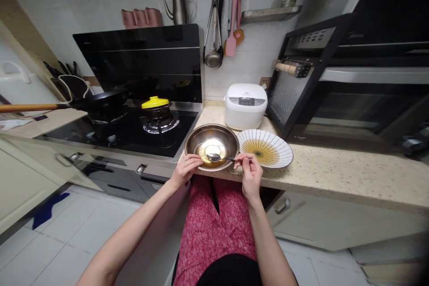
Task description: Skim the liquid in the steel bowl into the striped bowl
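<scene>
A metal bowl [192, 139] stands at the counter's front edge with a shallow pool of yellowish liquid in it. My left hand [187, 169] grips its near left rim, fingers closed over the edge. In my right hand [250, 172] is a metal spoon [214, 157], pinched by its handle. The spoon's head hangs over the liquid; whether it touches the surface I cannot tell. Right beside the bowl lies a white plate with dark radial lines [284, 152], holding a layer of yellow-brown liquid.
Behind the bowl sits a white rice cooker [246, 109]. To the left is a black gas hob [134, 136] bearing a pot with a yellow lid [156, 103] and a wok [103, 100] whose wooden handle points left. A black oven [368, 111] occupies the right side of the counter.
</scene>
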Demonstrator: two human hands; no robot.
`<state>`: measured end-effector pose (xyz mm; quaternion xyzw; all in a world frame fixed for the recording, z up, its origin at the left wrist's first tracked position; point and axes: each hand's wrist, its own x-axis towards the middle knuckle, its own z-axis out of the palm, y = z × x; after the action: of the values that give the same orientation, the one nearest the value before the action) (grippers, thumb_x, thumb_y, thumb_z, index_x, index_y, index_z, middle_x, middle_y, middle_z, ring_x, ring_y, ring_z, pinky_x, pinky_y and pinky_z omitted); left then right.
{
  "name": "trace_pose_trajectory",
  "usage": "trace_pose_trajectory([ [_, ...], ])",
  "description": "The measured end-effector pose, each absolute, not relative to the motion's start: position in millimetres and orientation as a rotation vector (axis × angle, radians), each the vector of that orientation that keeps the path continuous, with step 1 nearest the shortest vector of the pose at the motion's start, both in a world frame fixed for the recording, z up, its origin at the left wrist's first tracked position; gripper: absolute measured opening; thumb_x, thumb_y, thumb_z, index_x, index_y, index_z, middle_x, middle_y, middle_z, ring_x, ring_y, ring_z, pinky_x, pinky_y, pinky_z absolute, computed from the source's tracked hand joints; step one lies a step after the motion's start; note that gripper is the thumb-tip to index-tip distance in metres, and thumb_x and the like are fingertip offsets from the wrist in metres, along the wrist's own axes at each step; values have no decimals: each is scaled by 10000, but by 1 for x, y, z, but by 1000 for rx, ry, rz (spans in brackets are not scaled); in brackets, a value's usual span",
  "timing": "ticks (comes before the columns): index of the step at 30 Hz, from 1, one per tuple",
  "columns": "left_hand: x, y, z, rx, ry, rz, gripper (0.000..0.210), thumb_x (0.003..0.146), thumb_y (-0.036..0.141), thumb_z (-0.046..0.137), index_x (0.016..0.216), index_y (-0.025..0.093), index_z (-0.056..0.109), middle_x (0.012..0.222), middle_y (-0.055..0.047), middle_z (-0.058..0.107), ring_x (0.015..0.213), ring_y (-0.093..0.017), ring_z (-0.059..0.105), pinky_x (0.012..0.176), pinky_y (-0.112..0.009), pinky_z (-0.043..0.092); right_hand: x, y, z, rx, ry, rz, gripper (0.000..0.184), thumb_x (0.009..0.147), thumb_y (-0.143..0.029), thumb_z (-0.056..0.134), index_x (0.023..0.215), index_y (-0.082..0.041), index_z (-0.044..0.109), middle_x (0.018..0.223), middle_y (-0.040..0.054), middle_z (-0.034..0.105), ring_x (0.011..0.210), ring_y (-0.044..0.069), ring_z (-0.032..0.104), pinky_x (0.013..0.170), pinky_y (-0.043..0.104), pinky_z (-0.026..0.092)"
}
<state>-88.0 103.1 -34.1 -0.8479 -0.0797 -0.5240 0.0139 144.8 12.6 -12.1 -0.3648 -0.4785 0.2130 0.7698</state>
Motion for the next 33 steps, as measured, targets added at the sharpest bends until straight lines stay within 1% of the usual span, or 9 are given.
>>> trace_pose_trajectory([
  [9, -88, 104, -36, -2642, -250, -1633, 223, 1049, 175, 527, 1171, 162, 712, 1004, -96, 789, 1036, -214, 713, 853, -363, 605, 151, 8, -8, -771, -949, 401, 222, 997, -402, 594, 886, -212, 619, 873, 14, 658, 654, 111, 586, 642, 262, 499],
  [15, -89, 107, -39, -2636, -257, -1634, 238, 1055, 195, 520, 1188, 174, 716, 1007, -93, 792, 1037, -216, 722, 858, -371, 607, 156, 3, -2, -795, -899, 326, 248, 995, -426, 595, 884, -206, 604, 860, 14, 646, 657, 112, 585, 647, 263, 504],
  [21, -89, 107, -39, -2641, -250, -1630, 240, 1059, 199, 513, 1188, 175, 714, 1017, -96, 792, 1046, -217, 721, 860, -372, 605, 161, -4, 6, -792, -847, 255, 234, 997, -424, 590, 901, -211, 597, 838, 3, 636, 651, 115, 590, 627, 257, 500],
  [29, -89, 106, -38, -2636, -246, -1607, 230, 1052, 170, 517, 1182, 161, 706, 1015, -102, 786, 1051, -220, 714, 861, -375, 603, 172, -6, 14, -696, -741, 154, 201, 966, -380, 650, 880, -205, 602, 842, 2, 627, 653, 112, 584, 635, 263, 490],
  [33, -89, 107, -39, -2630, -248, -1612, 232, 1051, 172, 519, 1177, 167, 713, 1006, -95, 789, 1044, -219, 719, 854, -368, 604, 179, -8, 17, -690, -697, 95, 205, 961, -384, 661, 881, -203, 608, 842, 4, 618, 689, 120, 584, 647, 264, 491],
])
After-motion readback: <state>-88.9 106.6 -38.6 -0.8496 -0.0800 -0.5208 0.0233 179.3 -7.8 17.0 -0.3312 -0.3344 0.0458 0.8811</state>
